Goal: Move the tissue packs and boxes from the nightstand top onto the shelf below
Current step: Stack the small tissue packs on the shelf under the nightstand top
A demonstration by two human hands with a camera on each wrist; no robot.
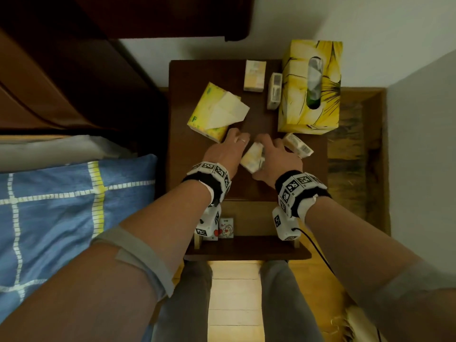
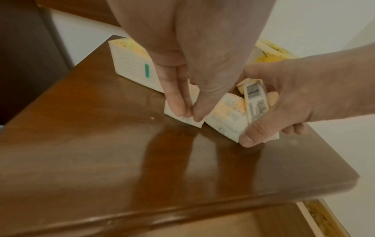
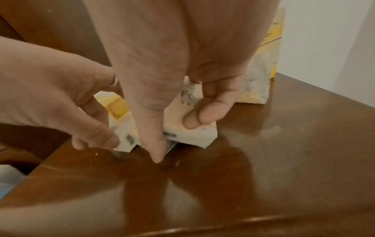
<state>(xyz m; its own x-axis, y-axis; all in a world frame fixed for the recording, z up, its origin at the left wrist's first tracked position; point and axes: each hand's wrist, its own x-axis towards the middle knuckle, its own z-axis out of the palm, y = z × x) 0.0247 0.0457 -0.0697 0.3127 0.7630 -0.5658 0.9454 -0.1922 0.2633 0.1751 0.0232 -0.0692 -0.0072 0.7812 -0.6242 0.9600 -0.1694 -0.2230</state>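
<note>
Both hands are low over the front of the nightstand top (image 1: 187, 154). My left hand (image 1: 237, 139) pinches a small pale tissue pack (image 2: 176, 117) between thumb and fingers. Beside it, my right hand (image 1: 266, 150) grips another small pack (image 1: 253, 157) by its sides; a barcode (image 2: 255, 96) shows on it. Both packs touch the wood. A third small pack (image 1: 298, 145) lies just right of the right hand. Farther back are a yellow soft pack (image 1: 214, 112) with a tissue sticking out, two small packs (image 1: 255, 75) (image 1: 274, 91) and a tall yellow tissue box (image 1: 311, 87).
On the lower shelf (image 1: 249, 218) stands a small cartoon-printed pack (image 1: 226, 228), partly behind my left wrist camera. A bed with a blue checked pillow (image 1: 61, 198) lies left, a white wall (image 1: 419, 144) is close on the right, and wooden floor (image 1: 234, 292) shows in front.
</note>
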